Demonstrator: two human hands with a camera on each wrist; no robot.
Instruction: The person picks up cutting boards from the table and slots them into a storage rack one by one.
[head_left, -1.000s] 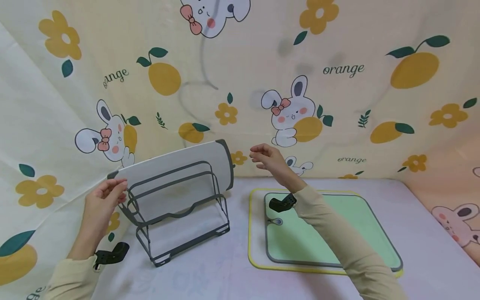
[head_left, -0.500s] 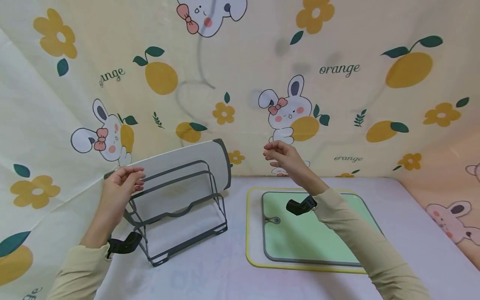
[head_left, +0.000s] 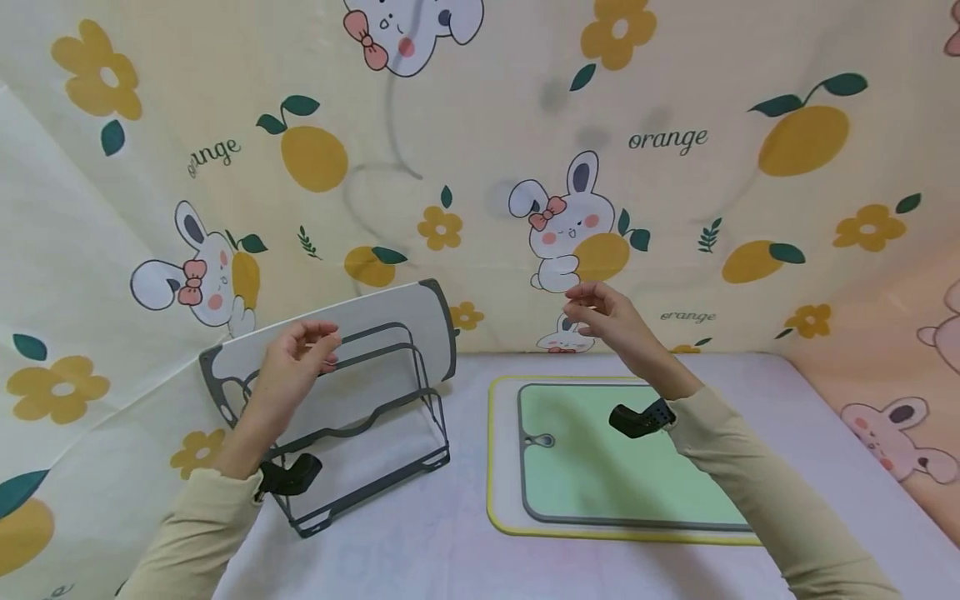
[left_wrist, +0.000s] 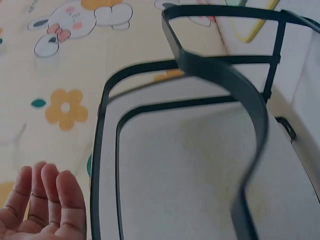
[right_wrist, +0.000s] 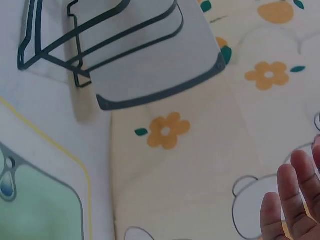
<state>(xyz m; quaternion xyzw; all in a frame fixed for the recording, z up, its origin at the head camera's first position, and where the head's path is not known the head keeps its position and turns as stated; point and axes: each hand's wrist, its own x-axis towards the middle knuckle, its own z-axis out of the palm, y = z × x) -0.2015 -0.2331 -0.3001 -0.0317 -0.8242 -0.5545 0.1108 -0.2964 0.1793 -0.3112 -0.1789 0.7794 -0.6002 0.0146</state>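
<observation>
A dark metal wire rack [head_left: 375, 492] stands at the left of the table. In it a white board with dark grey ends [head_left: 431, 321], likely a cutting board, leans back on its long side. My left hand [head_left: 288, 367] hovers in front of the rack's upper left part, fingers loosely bent and holding nothing; the left wrist view shows its fingers [left_wrist: 70, 200] beside the wire. My right hand [head_left: 618, 329] hangs in the air right of the rack, also holding nothing. Below it lies a green board with a grey rim [head_left: 585, 475], flat on a white board with a yellow rim [head_left: 491, 467].
Behind the table hangs a cloth [head_left: 465, 108] printed with rabbits, oranges and flowers, which also covers the left and right sides. A whitish cover [head_left: 390, 558] lies over the table. Each wrist wears a black strap with a device [head_left: 641, 419].
My left hand has moved right from beside the white board's left corner. My right hand has moved right, away from the rack. The boards and rack stay put; the head view has turned slightly.
</observation>
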